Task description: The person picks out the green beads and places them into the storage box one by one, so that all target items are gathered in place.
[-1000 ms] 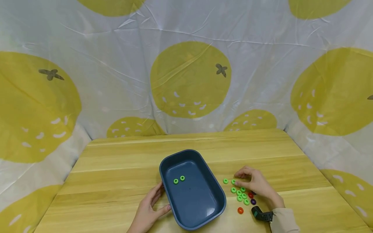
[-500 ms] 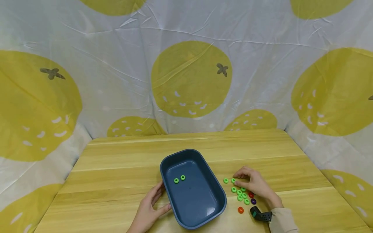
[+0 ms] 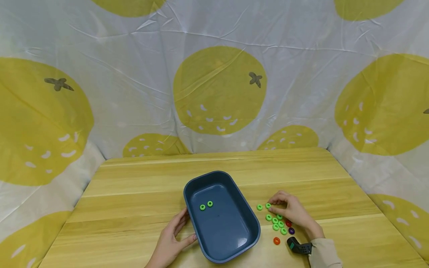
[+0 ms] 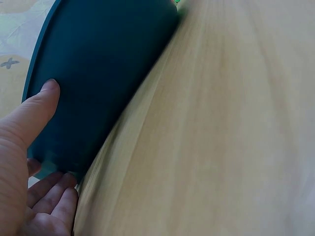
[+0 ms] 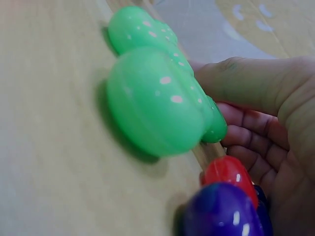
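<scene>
My left hand [image 3: 171, 238] is at the left side of a dark blue plastic tray [image 3: 222, 232], thumb and fingertips touching its outer wall. In the left wrist view the thumb [image 4: 42, 105] lies straight along that wall. Two green ring beads [image 3: 202, 207] lie inside the tray. To the right of it, my right hand [image 3: 293, 213] pinches a green ring bead [image 3: 268, 205] between thumb and fingertips. In the right wrist view nearer beads [image 5: 152, 103] hide the fingertips.
Several loose green ring beads [image 3: 275, 220] lie on the wooden table [image 3: 140, 186] beside the right hand. Red [image 3: 276, 241] and purple [image 3: 291, 231] beads lie nearer the front. A patterned cloth [image 3: 288, 93] hangs behind the table.
The green ring bead at my right fingertips has shifted slightly away from me, and the right hand has edged a little left. The left hand and tray stay in place.
</scene>
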Tool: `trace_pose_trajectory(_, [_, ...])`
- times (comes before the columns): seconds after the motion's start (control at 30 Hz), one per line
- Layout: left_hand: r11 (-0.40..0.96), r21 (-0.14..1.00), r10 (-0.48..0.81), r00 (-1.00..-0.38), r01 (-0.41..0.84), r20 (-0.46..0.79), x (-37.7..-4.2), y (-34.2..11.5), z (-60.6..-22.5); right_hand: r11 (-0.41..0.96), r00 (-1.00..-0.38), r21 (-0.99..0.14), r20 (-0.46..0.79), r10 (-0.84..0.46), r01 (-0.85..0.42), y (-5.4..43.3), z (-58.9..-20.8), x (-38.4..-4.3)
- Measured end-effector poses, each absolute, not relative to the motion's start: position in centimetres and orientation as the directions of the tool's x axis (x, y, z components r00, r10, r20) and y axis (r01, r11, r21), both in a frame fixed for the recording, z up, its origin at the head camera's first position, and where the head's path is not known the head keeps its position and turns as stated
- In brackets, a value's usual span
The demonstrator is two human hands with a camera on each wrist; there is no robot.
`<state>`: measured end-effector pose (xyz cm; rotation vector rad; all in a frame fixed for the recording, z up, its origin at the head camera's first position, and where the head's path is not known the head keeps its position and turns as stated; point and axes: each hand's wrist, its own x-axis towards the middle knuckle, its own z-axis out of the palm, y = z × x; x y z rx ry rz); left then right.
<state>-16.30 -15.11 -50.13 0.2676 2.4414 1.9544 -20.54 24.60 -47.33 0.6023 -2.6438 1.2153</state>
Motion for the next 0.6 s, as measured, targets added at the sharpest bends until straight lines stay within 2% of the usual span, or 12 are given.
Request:
trace_pose_trajectory(0.3, [0.21, 0.97, 0.134, -0.987, 0.12, 0.093, -16.3, -15.1, -50.2, 0.591, -0.928, -0.716, 0.278, -0.249, -0.373, 23.9, -46.0, -19.9])
trace_pose_trajectory(0.6, [0.201, 0.969, 0.138, -0.983, 0.143, 0.117, -16.4, -15.1, -50.2, 0.615, -0.953, -0.728, 0.237, -0.188, -0.303, 25.0, -48.8, -21.1])
